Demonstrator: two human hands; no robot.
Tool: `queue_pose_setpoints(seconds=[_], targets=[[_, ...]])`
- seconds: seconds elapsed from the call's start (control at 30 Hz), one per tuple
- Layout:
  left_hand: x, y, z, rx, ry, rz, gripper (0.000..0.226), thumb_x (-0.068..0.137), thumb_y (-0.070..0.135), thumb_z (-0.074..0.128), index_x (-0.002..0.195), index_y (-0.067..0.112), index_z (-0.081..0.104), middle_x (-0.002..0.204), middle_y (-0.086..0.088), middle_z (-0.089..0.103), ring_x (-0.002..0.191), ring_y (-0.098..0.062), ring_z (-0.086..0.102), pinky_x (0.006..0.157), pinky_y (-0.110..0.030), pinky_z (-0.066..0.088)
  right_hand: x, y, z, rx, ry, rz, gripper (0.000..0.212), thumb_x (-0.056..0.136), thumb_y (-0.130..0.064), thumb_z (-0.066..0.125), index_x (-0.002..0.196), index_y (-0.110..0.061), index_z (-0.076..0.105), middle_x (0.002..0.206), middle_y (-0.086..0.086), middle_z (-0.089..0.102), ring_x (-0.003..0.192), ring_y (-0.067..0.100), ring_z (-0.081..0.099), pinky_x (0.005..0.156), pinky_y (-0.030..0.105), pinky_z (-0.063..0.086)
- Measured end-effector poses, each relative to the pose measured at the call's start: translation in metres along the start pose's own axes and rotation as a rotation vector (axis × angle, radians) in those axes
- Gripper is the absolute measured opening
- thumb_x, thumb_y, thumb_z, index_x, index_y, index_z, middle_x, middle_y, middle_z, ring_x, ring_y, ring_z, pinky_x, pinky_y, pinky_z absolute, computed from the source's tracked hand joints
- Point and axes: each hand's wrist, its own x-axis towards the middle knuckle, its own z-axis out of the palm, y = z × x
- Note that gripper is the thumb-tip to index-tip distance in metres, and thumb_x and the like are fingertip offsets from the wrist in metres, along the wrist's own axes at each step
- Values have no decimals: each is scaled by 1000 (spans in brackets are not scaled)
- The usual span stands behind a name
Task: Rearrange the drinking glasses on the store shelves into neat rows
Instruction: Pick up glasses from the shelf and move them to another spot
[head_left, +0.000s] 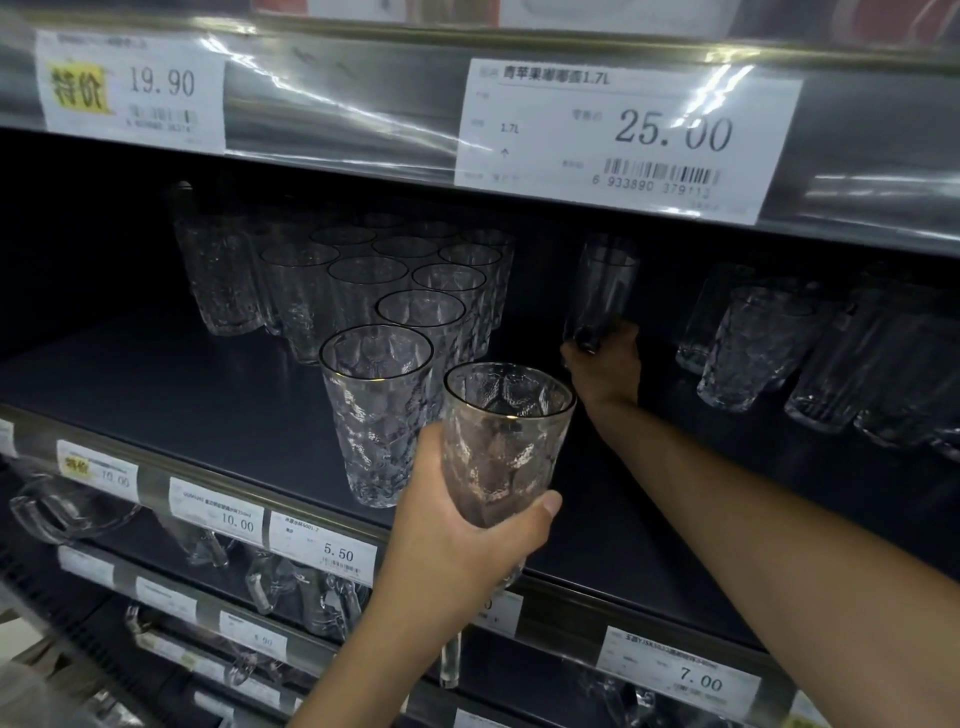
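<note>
My left hand (467, 540) grips a textured gold-rimmed glass (501, 441) by its base, held in front of the dark shelf (156, 379). Just left of it stands a matching glass (376, 410) at the front of a cluster of several gold-rimmed glasses (415, 291) in loose rows. Deeper in the shelf, my right hand (605, 364) holds a tall smooth glass (602, 291) by its bottom, tilted slightly and lifted off the shelf. My fingers hide its base.
Several more clear glasses (743, 348) lean at the shelf's right. The upper shelf edge (623, 135) with price labels hangs low above. Below, a price strip (322, 553) fronts lower shelves holding glass mugs (291, 587).
</note>
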Motion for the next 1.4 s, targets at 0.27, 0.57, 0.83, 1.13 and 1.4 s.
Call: queue_pose_setpoints(seconds=[0.27, 0.57, 0.83, 1.13, 1.4], targets=[[20, -3, 16, 145, 78, -34, 54, 68, 31, 85, 104, 38, 46, 93, 17, 69, 82, 11, 64, 69, -7, 49, -6, 7, -24, -13, -184, -40, 70, 87, -30, 70, 144, -11, 34, 142, 9, 48, 125, 25, 52, 94, 23, 40], [81, -19, 44, 121, 122, 31, 53, 75, 21, 83, 110, 23, 44, 95, 12, 68, 81, 6, 67, 68, -7, 48, -42, 17, -83, -341, -399, -191, 68, 98, -40, 55, 153, -14, 24, 148, 10, 46, 131, 27, 48, 98, 27, 40], [147, -39, 66, 186, 166, 126, 54, 81, 24, 79, 115, 15, 38, 100, 11, 57, 94, -6, 60, 81, -15, 50, -61, 29, -112, -767, -621, -346, 65, 97, -63, 29, 152, -29, 29, 162, -1, 21, 149, 20, 18, 120, 44, 17], [195, -55, 72, 304, 244, 97, 64, 82, 33, 77, 122, 8, 34, 103, 6, 51, 94, -8, 52, 75, -12, 39, -60, 30, -111, -766, -634, -350, 64, 97, -63, 29, 153, -32, 26, 163, -4, 18, 149, 15, 13, 120, 39, 11], [230, -66, 83, 271, 288, 115, 56, 83, 26, 77, 116, -1, 40, 101, -2, 54, 93, -15, 56, 71, -10, 41, -61, 29, -110, -768, -631, -349, 62, 97, -62, 28, 153, -35, 25, 163, -8, 17, 149, 13, 13, 118, 35, 11]])
